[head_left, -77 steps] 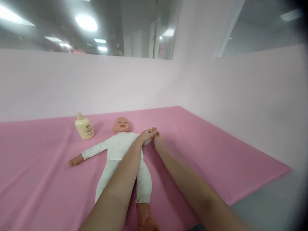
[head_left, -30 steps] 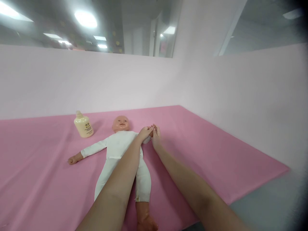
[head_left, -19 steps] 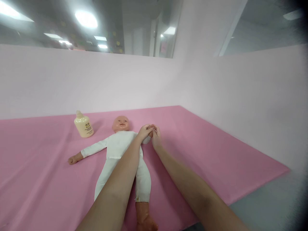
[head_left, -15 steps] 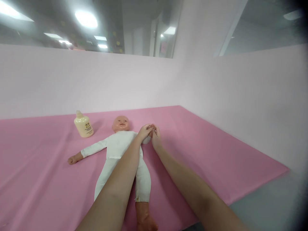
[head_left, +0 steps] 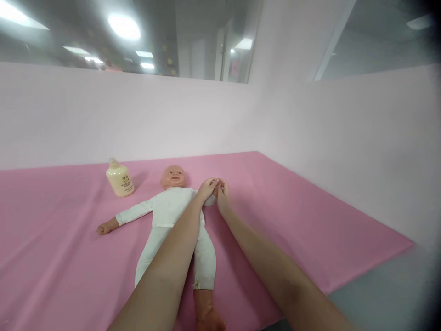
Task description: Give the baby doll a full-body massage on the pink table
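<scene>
1. Not much is changing since a moment ago: both hands are staying at the doll's far arm, and the fingers are only shifting a tiny bit.
2. The baby doll (head_left: 172, 211) is lying on its back on the pink cloth (head_left: 310, 230), with its head pointing away from the person.
3. The left hand (head_left: 206, 189) is reaching across the doll's chest and is closing around the end of the doll's arm.
4. The right hand (head_left: 223, 198) is coming in from the other side, touching the left hand, and its fingers are curling in on the same small spot.
5. The doll's own little hand is hiding between the two hands, so I cannot tell just how they are pinching it.
6. The doll's other arm (head_left: 120, 218) is sticking out flat on the cloth, well away from both hands.
7. The doll is wearing a white suit, and one bare foot (head_left: 206, 315) is showing near the bottom.
8. A cream lotion bottle (head_left: 119, 178) is standing upright near the doll's head, on the side away from the hands.
9. A pale pink wall (head_left: 138, 119) is standing behind the cloth.
</scene>
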Motion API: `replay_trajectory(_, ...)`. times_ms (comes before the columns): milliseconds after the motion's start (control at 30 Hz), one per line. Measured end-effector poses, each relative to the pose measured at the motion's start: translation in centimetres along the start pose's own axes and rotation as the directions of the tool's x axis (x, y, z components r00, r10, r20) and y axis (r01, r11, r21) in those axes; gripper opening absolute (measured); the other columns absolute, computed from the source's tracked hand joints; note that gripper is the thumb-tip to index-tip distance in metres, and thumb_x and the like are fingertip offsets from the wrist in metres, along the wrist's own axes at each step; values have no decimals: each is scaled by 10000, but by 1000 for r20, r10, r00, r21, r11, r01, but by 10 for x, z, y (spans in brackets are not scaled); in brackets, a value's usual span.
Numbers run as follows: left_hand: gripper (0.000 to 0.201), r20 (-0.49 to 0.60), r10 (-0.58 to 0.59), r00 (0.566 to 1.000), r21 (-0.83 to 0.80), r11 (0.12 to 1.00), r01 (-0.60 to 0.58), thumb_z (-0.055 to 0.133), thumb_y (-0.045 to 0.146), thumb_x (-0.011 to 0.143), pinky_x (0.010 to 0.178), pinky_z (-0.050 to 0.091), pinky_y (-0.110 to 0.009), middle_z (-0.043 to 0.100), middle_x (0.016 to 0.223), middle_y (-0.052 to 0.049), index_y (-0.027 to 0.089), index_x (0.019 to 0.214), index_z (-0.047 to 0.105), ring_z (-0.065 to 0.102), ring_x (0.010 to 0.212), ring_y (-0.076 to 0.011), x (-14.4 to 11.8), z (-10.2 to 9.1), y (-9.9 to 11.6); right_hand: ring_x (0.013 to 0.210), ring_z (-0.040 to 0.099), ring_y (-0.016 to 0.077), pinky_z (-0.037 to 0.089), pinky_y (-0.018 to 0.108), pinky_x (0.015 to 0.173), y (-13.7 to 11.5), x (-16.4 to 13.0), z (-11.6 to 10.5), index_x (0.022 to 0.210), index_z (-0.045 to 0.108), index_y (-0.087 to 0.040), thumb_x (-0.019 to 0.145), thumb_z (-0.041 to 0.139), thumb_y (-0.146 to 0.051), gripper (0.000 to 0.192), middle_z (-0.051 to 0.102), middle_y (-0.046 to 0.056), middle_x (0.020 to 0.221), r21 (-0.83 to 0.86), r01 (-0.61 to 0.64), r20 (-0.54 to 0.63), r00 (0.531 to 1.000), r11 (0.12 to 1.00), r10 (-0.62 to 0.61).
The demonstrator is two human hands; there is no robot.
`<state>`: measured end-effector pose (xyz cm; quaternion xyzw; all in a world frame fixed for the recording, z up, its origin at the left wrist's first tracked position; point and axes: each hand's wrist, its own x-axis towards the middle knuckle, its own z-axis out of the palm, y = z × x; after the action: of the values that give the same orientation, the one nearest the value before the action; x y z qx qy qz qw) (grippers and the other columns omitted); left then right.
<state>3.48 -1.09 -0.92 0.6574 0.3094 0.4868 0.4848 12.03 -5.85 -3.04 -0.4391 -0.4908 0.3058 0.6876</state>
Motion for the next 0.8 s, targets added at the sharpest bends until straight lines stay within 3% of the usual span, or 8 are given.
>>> replay_trajectory(600, 251, -76, -78, 994, 136, 987, 88, 476, 295, 916, 759, 461, -284, 677, 757, -41, 161, 758, 617, 618, 760, -168, -4, 1, 8, 1093, 606, 189, 480, 363, 985, -5, -2, 2, 1120, 566, -251, 858, 511, -338, 281, 642, 56, 1164, 42, -47, -1, 999, 998, 47)
replay_trajectory(800, 247, -95, -81, 992, 163, 982, 96, 456, 288, 932, 711, 442, -254, 610, 706, -6, 168, 741, 559, 579, 722, -141, -3, 0, 7, 1064, 610, 188, 484, 361, 963, -2, -1, 2, 1075, 563, -234, 835, 548, -376, 280, 643, 61, 1136, 47, -60, -36, 997, 997, 62)
